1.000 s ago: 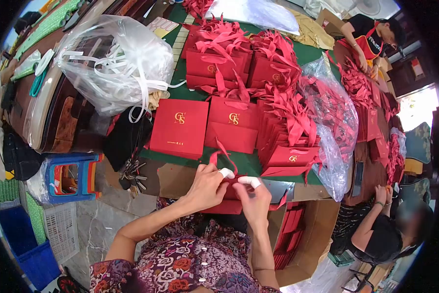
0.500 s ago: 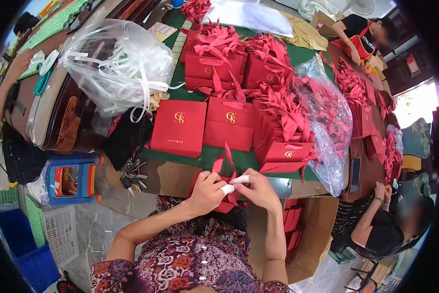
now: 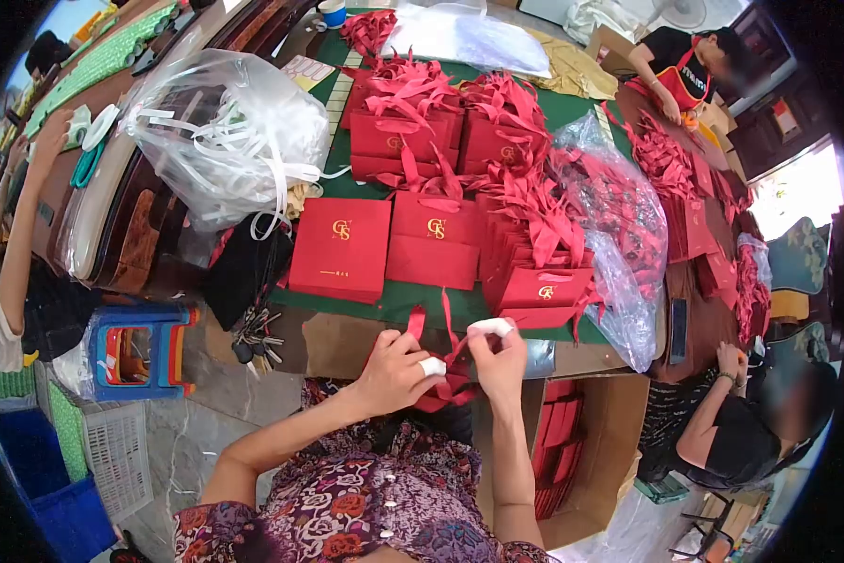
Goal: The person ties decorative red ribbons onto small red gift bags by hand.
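Close to my body, at the table's front edge, both hands work on a red ribbon. It belongs to a red paper bag, mostly covered by my hands. My left hand is closed on the ribbon, with white tape around one finger. Slightly higher, my right hand pinches another part of the ribbon between thumb and a white-taped finger. Just beyond lie a flat red bag with a gold logo and a second red bag with its ribbon on top.
Ribboned bag stacks stand at the back, and another stack is at front right beside a clear plastic bag of red ribbons. White ribbons fill a plastic bag at left. A cardboard box sits below right. Other people work nearby.
My hands have moved apart, the right one going up and to the right with ribbon between them. At far left, another person's arm has come further into view.
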`<act>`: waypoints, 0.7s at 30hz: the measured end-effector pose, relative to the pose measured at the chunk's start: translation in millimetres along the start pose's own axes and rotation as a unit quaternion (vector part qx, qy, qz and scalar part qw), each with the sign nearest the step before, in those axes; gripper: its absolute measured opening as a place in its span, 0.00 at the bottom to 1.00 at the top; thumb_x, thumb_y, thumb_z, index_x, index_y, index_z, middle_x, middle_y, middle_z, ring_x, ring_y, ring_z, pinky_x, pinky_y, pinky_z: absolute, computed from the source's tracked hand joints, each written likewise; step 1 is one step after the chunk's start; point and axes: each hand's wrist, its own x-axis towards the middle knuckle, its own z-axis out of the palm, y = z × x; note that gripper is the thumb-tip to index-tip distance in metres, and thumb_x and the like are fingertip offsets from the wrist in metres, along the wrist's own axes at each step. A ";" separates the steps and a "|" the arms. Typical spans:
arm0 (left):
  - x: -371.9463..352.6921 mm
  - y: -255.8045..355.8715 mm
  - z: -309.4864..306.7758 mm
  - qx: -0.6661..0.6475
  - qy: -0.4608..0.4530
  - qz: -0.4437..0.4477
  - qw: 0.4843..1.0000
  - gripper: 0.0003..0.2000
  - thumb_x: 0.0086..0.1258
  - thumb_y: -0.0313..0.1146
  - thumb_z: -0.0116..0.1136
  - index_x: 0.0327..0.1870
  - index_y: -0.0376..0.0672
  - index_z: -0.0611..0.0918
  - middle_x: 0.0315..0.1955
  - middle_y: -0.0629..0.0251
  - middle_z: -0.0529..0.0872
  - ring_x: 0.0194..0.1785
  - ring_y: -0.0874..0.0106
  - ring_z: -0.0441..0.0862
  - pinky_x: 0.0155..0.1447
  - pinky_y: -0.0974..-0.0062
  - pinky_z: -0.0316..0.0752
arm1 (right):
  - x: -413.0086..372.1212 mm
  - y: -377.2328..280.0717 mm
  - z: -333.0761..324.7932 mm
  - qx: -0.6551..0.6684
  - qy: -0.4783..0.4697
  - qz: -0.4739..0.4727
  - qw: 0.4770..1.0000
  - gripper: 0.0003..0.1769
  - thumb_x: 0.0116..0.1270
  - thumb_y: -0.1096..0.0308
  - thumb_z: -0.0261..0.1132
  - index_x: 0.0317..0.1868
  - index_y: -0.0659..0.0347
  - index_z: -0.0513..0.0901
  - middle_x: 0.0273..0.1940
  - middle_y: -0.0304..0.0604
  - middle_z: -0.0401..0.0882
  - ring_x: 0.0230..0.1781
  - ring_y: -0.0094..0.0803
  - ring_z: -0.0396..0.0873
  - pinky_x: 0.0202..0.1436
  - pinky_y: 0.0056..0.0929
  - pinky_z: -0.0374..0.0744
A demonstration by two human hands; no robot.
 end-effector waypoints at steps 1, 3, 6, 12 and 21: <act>0.8 1.6 0.0 -0.012 0.011 -0.021 1.000 0.11 0.55 0.40 0.75 0.36 0.50 0.87 0.28 0.75 0.85 0.37 0.71 0.77 0.52 0.66 0.63 | -0.8 -4.3 -4.2 -0.005 0.022 -0.023 0.999 0.03 0.63 0.73 0.71 0.36 0.63 0.86 0.32 0.35 0.74 0.28 0.20 0.70 0.32 0.23 0.68; 2.8 -0.4 -0.5 -0.017 0.013 -0.024 0.999 0.11 0.56 0.40 0.75 0.37 0.51 0.87 0.28 0.75 0.85 0.37 0.70 0.76 0.52 0.66 0.63 | -1.1 0.1 -13.7 0.007 0.061 -0.029 0.998 0.02 0.66 0.74 0.69 0.38 0.63 0.86 0.33 0.34 0.74 0.29 0.20 0.69 0.33 0.22 0.68; 7.0 -7.4 2.5 0.007 0.024 -0.040 0.999 0.10 0.57 0.39 0.74 0.37 0.50 0.86 0.30 0.72 0.86 0.38 0.68 0.77 0.52 0.65 0.64 | -10.8 3.6 -29.2 0.009 0.047 -0.008 0.999 0.02 0.69 0.75 0.68 0.41 0.63 0.85 0.36 0.34 0.76 0.37 0.21 0.76 0.42 0.20 0.74; 16.9 -30.6 16.8 0.049 0.035 -0.103 0.993 0.11 0.59 0.37 0.72 0.40 0.46 0.85 0.31 0.67 0.85 0.41 0.64 0.78 0.50 0.64 0.64 | -56.1 3.6 -56.9 -0.218 -0.099 -0.005 0.971 0.14 0.58 0.74 0.75 0.46 0.61 0.86 0.38 0.46 0.81 0.35 0.32 0.83 0.38 0.29 0.81; 11.6 -12.8 6.5 0.037 0.083 -0.093 0.992 0.14 0.60 0.33 0.71 0.47 0.44 0.84 0.42 0.63 0.84 0.48 0.61 0.78 0.54 0.62 0.67 | -61.7 29.8 -33.5 -0.280 -0.109 -0.130 0.945 0.12 0.56 0.72 0.74 0.40 0.59 0.83 0.36 0.46 0.78 0.41 0.49 0.77 0.46 0.44 0.77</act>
